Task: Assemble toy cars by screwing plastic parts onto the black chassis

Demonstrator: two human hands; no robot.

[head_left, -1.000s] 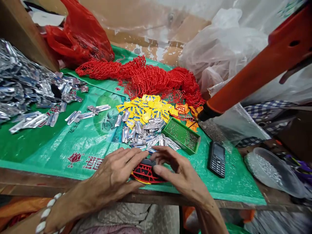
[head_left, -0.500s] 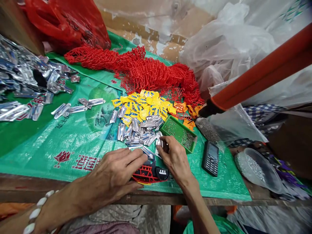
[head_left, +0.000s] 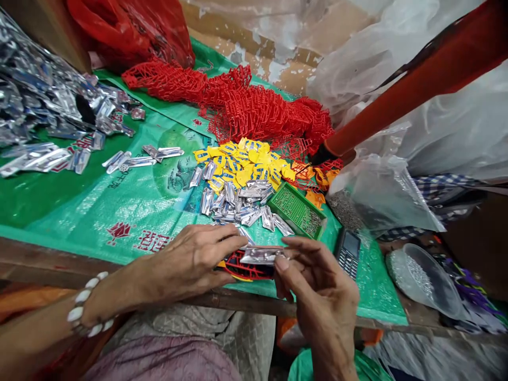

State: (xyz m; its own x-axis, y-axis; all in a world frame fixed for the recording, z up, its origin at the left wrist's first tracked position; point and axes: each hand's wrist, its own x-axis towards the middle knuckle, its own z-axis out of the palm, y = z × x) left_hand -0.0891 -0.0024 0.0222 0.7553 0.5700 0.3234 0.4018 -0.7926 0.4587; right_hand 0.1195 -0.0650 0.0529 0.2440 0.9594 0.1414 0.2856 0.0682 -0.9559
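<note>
At the table's front edge my left hand, closed, grips a red, black and yellow plastic assembly with a lattice-like frame. My right hand pinches a long, shiny silver part between thumb and fingers, just above the assembly. That part covers some of the assembly from view. A pile of similar silver pieces lies beyond both hands. Behind it is a heap of yellow parts with dark blue marks. A small green basket containing tiny metal pieces stands past my right hand.
Red lattice parts form a long heap at the back. More silver pieces cover the far left. A keypad phone, a bag of small metal pieces and a clear bowl are on the right. An orange-red pole slants overhead.
My right hand has lifted a silver part from the pile's edge and brought it back over the assembly. My left hand keeps its grip. The camera view has shifted slightly.
</note>
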